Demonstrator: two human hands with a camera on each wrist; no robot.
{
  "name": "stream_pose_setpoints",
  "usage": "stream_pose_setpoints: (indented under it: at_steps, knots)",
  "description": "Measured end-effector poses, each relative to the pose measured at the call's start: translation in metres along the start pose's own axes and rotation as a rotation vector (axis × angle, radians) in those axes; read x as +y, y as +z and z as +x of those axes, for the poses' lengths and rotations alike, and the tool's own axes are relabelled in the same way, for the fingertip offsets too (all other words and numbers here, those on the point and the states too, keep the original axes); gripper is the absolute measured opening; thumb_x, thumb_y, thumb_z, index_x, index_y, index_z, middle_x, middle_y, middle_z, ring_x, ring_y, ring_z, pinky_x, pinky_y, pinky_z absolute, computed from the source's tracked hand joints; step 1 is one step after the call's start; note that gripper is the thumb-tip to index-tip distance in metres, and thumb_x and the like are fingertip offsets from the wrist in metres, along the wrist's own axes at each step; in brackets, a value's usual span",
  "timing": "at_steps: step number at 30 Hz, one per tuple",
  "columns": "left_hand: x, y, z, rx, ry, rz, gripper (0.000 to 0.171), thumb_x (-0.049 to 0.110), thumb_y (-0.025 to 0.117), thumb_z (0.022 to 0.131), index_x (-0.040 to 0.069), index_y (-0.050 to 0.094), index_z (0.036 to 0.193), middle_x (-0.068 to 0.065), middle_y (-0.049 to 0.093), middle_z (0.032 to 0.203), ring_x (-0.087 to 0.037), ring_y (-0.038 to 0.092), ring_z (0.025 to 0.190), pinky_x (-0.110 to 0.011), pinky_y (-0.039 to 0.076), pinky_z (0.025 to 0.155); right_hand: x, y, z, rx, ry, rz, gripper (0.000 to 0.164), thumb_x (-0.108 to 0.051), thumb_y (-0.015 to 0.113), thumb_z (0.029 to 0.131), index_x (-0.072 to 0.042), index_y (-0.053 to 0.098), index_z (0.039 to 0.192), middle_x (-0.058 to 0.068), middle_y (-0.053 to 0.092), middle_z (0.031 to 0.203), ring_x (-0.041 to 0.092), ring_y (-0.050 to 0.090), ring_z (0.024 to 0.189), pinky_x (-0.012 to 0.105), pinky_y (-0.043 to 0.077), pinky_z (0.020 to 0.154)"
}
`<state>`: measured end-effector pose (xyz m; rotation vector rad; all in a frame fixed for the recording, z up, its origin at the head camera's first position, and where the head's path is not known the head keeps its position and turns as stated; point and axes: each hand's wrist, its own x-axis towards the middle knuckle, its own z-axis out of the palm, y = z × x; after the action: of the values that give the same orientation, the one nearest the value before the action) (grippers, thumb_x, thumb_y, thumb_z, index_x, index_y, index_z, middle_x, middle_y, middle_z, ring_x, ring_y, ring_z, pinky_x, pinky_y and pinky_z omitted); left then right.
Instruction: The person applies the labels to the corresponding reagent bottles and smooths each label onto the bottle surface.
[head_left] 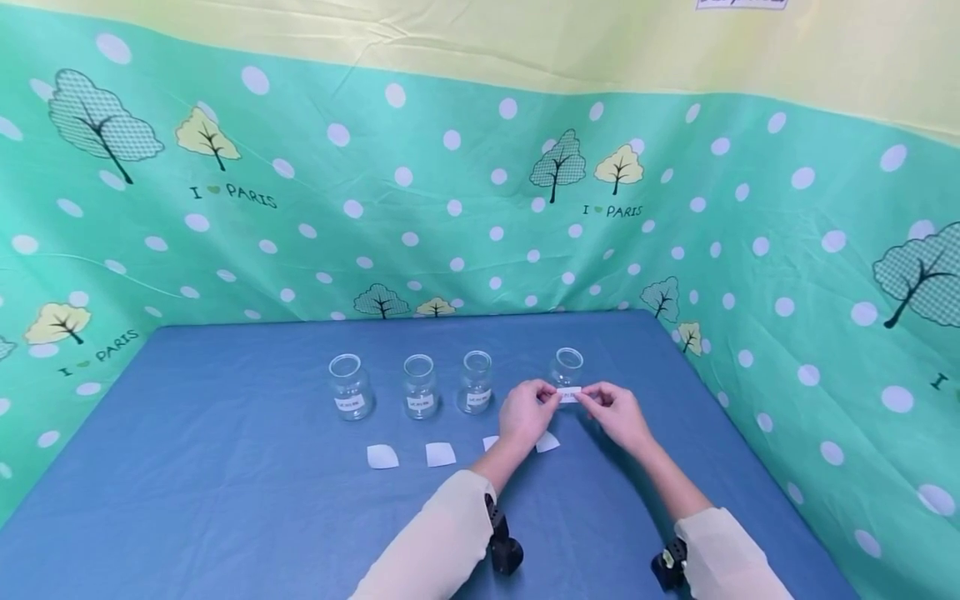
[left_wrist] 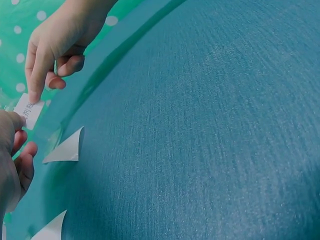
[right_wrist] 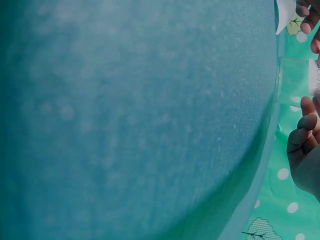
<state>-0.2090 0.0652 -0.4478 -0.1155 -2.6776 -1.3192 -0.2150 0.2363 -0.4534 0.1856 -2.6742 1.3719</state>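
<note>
A small white label (head_left: 568, 395) with dark printed text is stretched between both hands, over the front of the rightmost glass jar (head_left: 569, 360). My left hand (head_left: 527, 414) pinches the label's left end with thumb and fingertips. At the opposite end, my right hand (head_left: 617, 415) pinches it too. In the left wrist view the right hand's extended index fingertip lies on the label (left_wrist: 30, 111), while its other fingers curl below. The right wrist view catches only the side of the jar (right_wrist: 294, 82), with the right hand (right_wrist: 305, 150) at the frame's edge.
Three more glass jars stand in a row to the left: a left one (head_left: 350, 387), a middle one (head_left: 420, 387) and a right one (head_left: 476, 382), each with a white label. Several white paper pieces (head_left: 440, 454) lie before them on the blue tablecloth (head_left: 247, 500). A patterned curtain (head_left: 450, 192) hangs behind.
</note>
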Motion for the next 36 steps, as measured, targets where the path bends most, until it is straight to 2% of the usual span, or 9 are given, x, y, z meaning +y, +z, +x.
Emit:
stream_pose_setpoints:
  at_steps: [8,15,29,36]
  knots:
    - [-0.0016,0.0027,0.0016,0.011,0.004,0.013,0.013,0.032,0.067,0.085,0.02,0.072,0.087,0.01,0.062,0.074,-0.004,0.051,0.063,-0.021,0.04,0.058,0.0012,-0.0005,0.0024,-0.014,0.01,0.003,0.023,-0.028,0.066,0.087,-0.006,0.068,0.091,0.013,0.061,0.064,0.008,0.045,0.047,0.024,0.037,0.044]
    - [-0.0024,0.0039,0.0025,0.017,0.005,0.031,0.013,0.032,0.066,0.085,0.021,0.072,0.086,0.01,0.062,0.074,-0.004,0.052,0.064,-0.022,0.04,0.058,0.0016,0.0008,0.0052,-0.003,0.007,-0.01,0.019,-0.024,0.066,0.087,-0.006,0.069,0.091,0.007,0.06,0.062,0.008,0.046,0.048,0.023,0.037,0.044]
    - [-0.0062,-0.0009,0.0037,0.041,-0.003,0.069,0.015,0.036,0.067,0.084,0.021,0.07,0.08,0.009,0.063,0.073,-0.005,0.055,0.064,-0.024,0.044,0.059,0.0003,0.0014,0.0069,0.0,0.027,-0.012,0.02,-0.026,0.067,0.086,-0.006,0.069,0.089,0.005,0.06,0.06,0.009,0.047,0.045,0.024,0.039,0.042]
    - [-0.006,-0.0029,0.0038,0.036,-0.021,0.075,0.018,0.037,0.067,0.084,0.02,0.068,0.089,0.005,0.063,0.084,-0.01,0.059,0.074,-0.027,0.047,0.065,-0.0012,-0.0004,0.0075,0.018,0.052,0.005,0.022,-0.026,0.071,0.083,-0.007,0.069,0.094,0.009,0.062,0.064,0.016,0.051,0.046,0.025,0.041,0.042]
